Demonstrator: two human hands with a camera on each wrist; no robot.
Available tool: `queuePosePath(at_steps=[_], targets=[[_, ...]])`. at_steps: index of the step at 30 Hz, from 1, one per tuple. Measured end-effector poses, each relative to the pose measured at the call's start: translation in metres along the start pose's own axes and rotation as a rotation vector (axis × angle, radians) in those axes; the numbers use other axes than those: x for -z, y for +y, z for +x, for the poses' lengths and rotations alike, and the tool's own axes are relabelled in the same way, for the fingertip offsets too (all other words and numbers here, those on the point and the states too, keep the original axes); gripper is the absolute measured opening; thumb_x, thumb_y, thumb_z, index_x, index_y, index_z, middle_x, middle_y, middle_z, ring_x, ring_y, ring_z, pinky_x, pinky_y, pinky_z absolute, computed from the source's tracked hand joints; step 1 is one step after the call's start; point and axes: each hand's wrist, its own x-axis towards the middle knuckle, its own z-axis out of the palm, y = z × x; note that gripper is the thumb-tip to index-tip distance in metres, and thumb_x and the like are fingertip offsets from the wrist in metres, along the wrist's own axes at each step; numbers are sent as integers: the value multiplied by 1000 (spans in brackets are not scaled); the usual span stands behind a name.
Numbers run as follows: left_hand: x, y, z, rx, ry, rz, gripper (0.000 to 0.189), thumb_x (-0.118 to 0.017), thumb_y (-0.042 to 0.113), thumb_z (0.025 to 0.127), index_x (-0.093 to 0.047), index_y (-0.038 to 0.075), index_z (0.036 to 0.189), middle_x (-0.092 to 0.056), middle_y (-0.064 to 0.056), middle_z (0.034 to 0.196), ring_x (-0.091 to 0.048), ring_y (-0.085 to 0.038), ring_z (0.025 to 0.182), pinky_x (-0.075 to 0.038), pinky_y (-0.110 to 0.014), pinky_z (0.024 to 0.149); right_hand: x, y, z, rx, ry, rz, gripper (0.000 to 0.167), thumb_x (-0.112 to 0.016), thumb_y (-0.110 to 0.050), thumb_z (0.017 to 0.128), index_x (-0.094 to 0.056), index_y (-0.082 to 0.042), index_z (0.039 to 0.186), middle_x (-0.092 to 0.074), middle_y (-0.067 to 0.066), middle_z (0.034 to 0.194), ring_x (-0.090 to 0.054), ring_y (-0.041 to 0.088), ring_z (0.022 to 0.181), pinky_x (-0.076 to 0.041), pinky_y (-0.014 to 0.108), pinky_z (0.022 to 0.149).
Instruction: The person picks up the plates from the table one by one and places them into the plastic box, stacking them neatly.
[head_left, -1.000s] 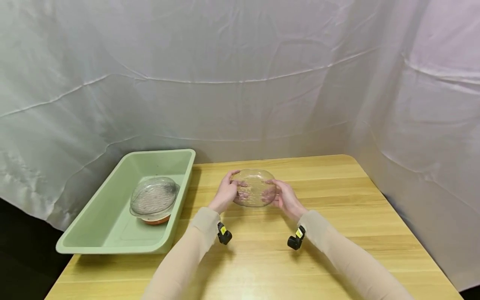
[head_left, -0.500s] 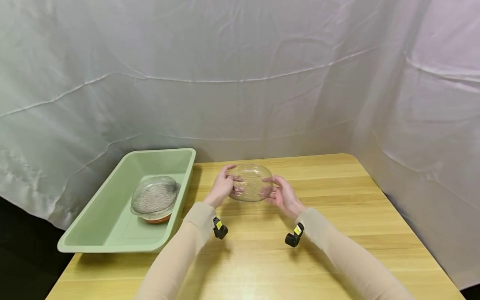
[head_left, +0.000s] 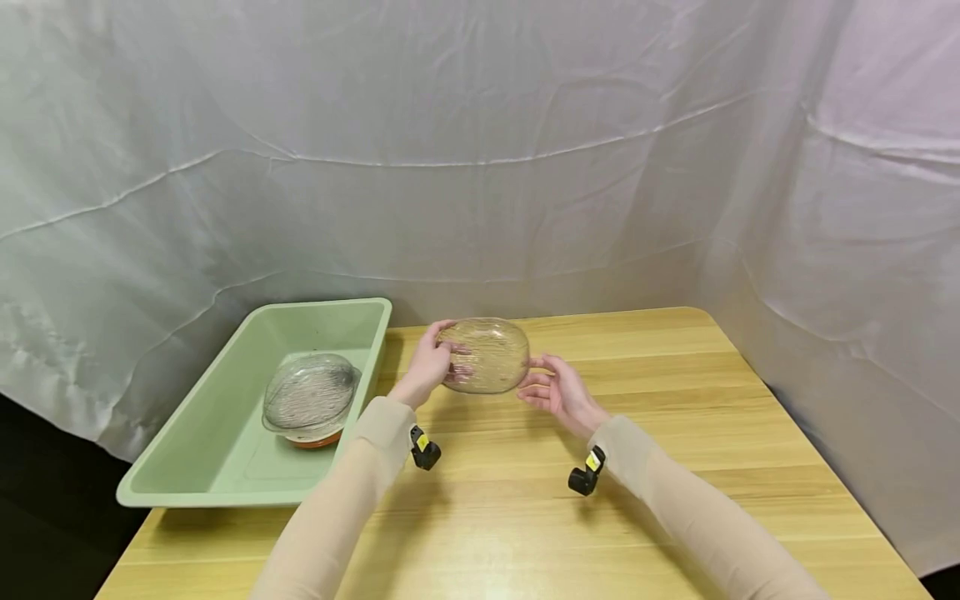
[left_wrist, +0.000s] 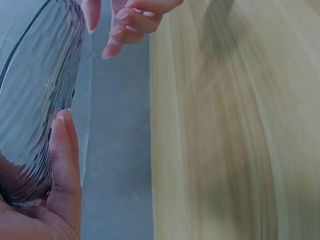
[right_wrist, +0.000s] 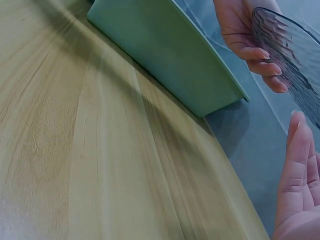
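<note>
A clear, ribbed glass plate [head_left: 491, 357] is held up over the wooden table, tilted so that its broad face shows. My left hand [head_left: 427, 365] grips its left edge; in the left wrist view the thumb and fingers [left_wrist: 64, 165] lie on both sides of the glass. Just off the plate's right edge is my right hand [head_left: 561, 393], its fingers loosely spread and holding nothing. In the right wrist view a small gap appears between this hand [right_wrist: 300, 185] and the glass plate [right_wrist: 282, 55].
To the left stands a light green tub [head_left: 217, 499]. Inside it another clear ribbed glass dish [head_left: 311, 396] rests on an orange-bottomed dish [head_left: 315, 442]. The wooden table [head_left: 675, 467] extends right. A grey cloth [head_left: 480, 217] hangs behind the table's far edge.
My left hand and the glass plate have moved left and slightly away, toward the tub side. My right hand has let go of the plate's right edge and stayed nearly in place.
</note>
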Motion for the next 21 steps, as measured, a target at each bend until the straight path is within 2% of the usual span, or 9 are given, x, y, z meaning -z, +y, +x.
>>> queuePosePath(at_steps=[10, 15, 21], targets=[[20, 7, -3, -16, 23, 52, 50, -24, 6, 108, -30, 15, 157, -59, -29, 135, -72, -13, 67, -58, -22, 57, -16, 0, 1, 14, 15, -89, 29, -37, -28, 107, -51, -6, 119, -71, 2, 84, -71, 15, 75, -62, 25, 75], [33, 9, -4, -12, 35, 65, 50, -25, 7, 108, -29, 17, 157, -58, -28, 137, -71, -10, 66, -57, -22, 57, -28, 0, 2, 28, 27, -141, 36, -38, -26, 107, -52, 0, 127, -71, 2, 85, -71, 15, 76, -62, 25, 74], [47, 10, -4, -18, 54, 73, 51, -22, 6, 108, -27, 16, 158, -57, -30, 139, -70, -8, 62, -57, -21, 56, -40, 3, 4, 41, 53, -234, 42, -37, -25, 106, -51, 4, 134, -70, 1, 88, -71, 14, 78, -63, 33, 84]])
